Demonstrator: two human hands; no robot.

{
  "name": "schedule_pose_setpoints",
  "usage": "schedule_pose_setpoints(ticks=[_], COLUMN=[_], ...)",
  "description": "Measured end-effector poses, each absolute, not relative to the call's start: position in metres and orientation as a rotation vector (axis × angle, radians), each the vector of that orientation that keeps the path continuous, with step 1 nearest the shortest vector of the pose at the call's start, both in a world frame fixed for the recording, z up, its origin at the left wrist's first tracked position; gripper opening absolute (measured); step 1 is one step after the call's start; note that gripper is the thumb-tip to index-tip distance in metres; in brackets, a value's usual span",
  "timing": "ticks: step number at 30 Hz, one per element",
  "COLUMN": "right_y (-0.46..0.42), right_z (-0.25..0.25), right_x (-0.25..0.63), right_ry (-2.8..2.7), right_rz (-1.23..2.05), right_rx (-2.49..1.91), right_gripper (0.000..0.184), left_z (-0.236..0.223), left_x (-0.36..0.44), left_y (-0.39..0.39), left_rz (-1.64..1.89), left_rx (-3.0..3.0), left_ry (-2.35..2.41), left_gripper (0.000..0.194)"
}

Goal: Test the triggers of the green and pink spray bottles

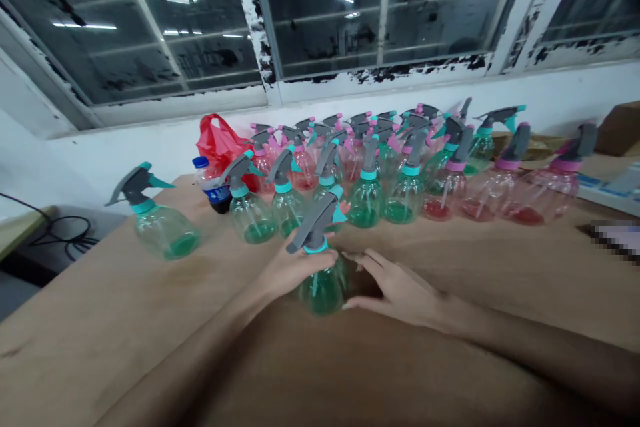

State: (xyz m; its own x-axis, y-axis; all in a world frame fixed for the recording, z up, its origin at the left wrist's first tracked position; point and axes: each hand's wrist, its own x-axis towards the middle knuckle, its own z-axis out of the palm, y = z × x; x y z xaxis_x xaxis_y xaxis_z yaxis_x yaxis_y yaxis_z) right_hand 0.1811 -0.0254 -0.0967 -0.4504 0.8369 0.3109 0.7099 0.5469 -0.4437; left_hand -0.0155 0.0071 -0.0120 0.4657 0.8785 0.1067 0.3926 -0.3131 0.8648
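A green spray bottle [323, 290] with a grey trigger head and teal collar stands at the near middle of the table. My left hand [300, 267] grips it around the neck, thumb across the front just below the collar; its other fingers are partly hidden behind the bottle. Close by on the right side, my right hand [395, 287] is open, thumb and fingers apart, its tips at or very near the bottle's side. Whether they touch it I cannot tell. Just behind is a row of similar bottles, among them a green spray bottle [367, 203].
Several green and pink spray bottles crowd the table [150, 320] towards the wall. One green spray bottle [167, 230] stands apart at left. A dark drink bottle [216, 190] and a red plastic bag [220, 140] are behind. At right are a cardboard box [620, 130] and a blurred flat object [617, 237].
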Motion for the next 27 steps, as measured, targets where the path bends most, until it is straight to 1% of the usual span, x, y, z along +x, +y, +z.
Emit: schedule_pose_setpoints(ticks=[5,8,10,12,17,21,27], right_y=[-0.023,-0.019,-0.014,-0.010,-0.004,-0.004,-0.006], right_z=[-0.110,-0.109,-0.107,-0.107,-0.110,-0.110,-0.107], right_x=[0.198,0.201,0.204,0.209,0.223,0.227,0.226], right_ry=[-2.292,-2.285,-2.276,-2.274,-2.324,-2.357,-2.384], right_rz=[0.364,0.295,0.261,0.244,0.238,0.276,0.266], right_rx=[-1.261,-1.190,-1.140,-1.126,-1.179,-1.192,-1.218], right_gripper=[0.049,0.039,0.035,0.036,0.048,0.051,0.053], left_z=[-0.004,-0.004,-0.004,-0.003,-0.001,-0.004,-0.005], left_x=[-0.012,-0.011,-0.012,-0.014,-0.014,-0.015,-0.017], left_y=[0.011,0.012,0.013,0.013,0.015,0.017,0.019], left_rz=[0.734,0.711,0.691,0.663,0.592,0.625,0.583], left_rx=[1.872,1.877,1.883,1.890,1.918,1.915,1.938], left_ry=[0.854,0.836,0.843,0.864,0.906,0.925,0.925], left_gripper=[0.040,0.040,0.039,0.038,0.040,0.040,0.041])
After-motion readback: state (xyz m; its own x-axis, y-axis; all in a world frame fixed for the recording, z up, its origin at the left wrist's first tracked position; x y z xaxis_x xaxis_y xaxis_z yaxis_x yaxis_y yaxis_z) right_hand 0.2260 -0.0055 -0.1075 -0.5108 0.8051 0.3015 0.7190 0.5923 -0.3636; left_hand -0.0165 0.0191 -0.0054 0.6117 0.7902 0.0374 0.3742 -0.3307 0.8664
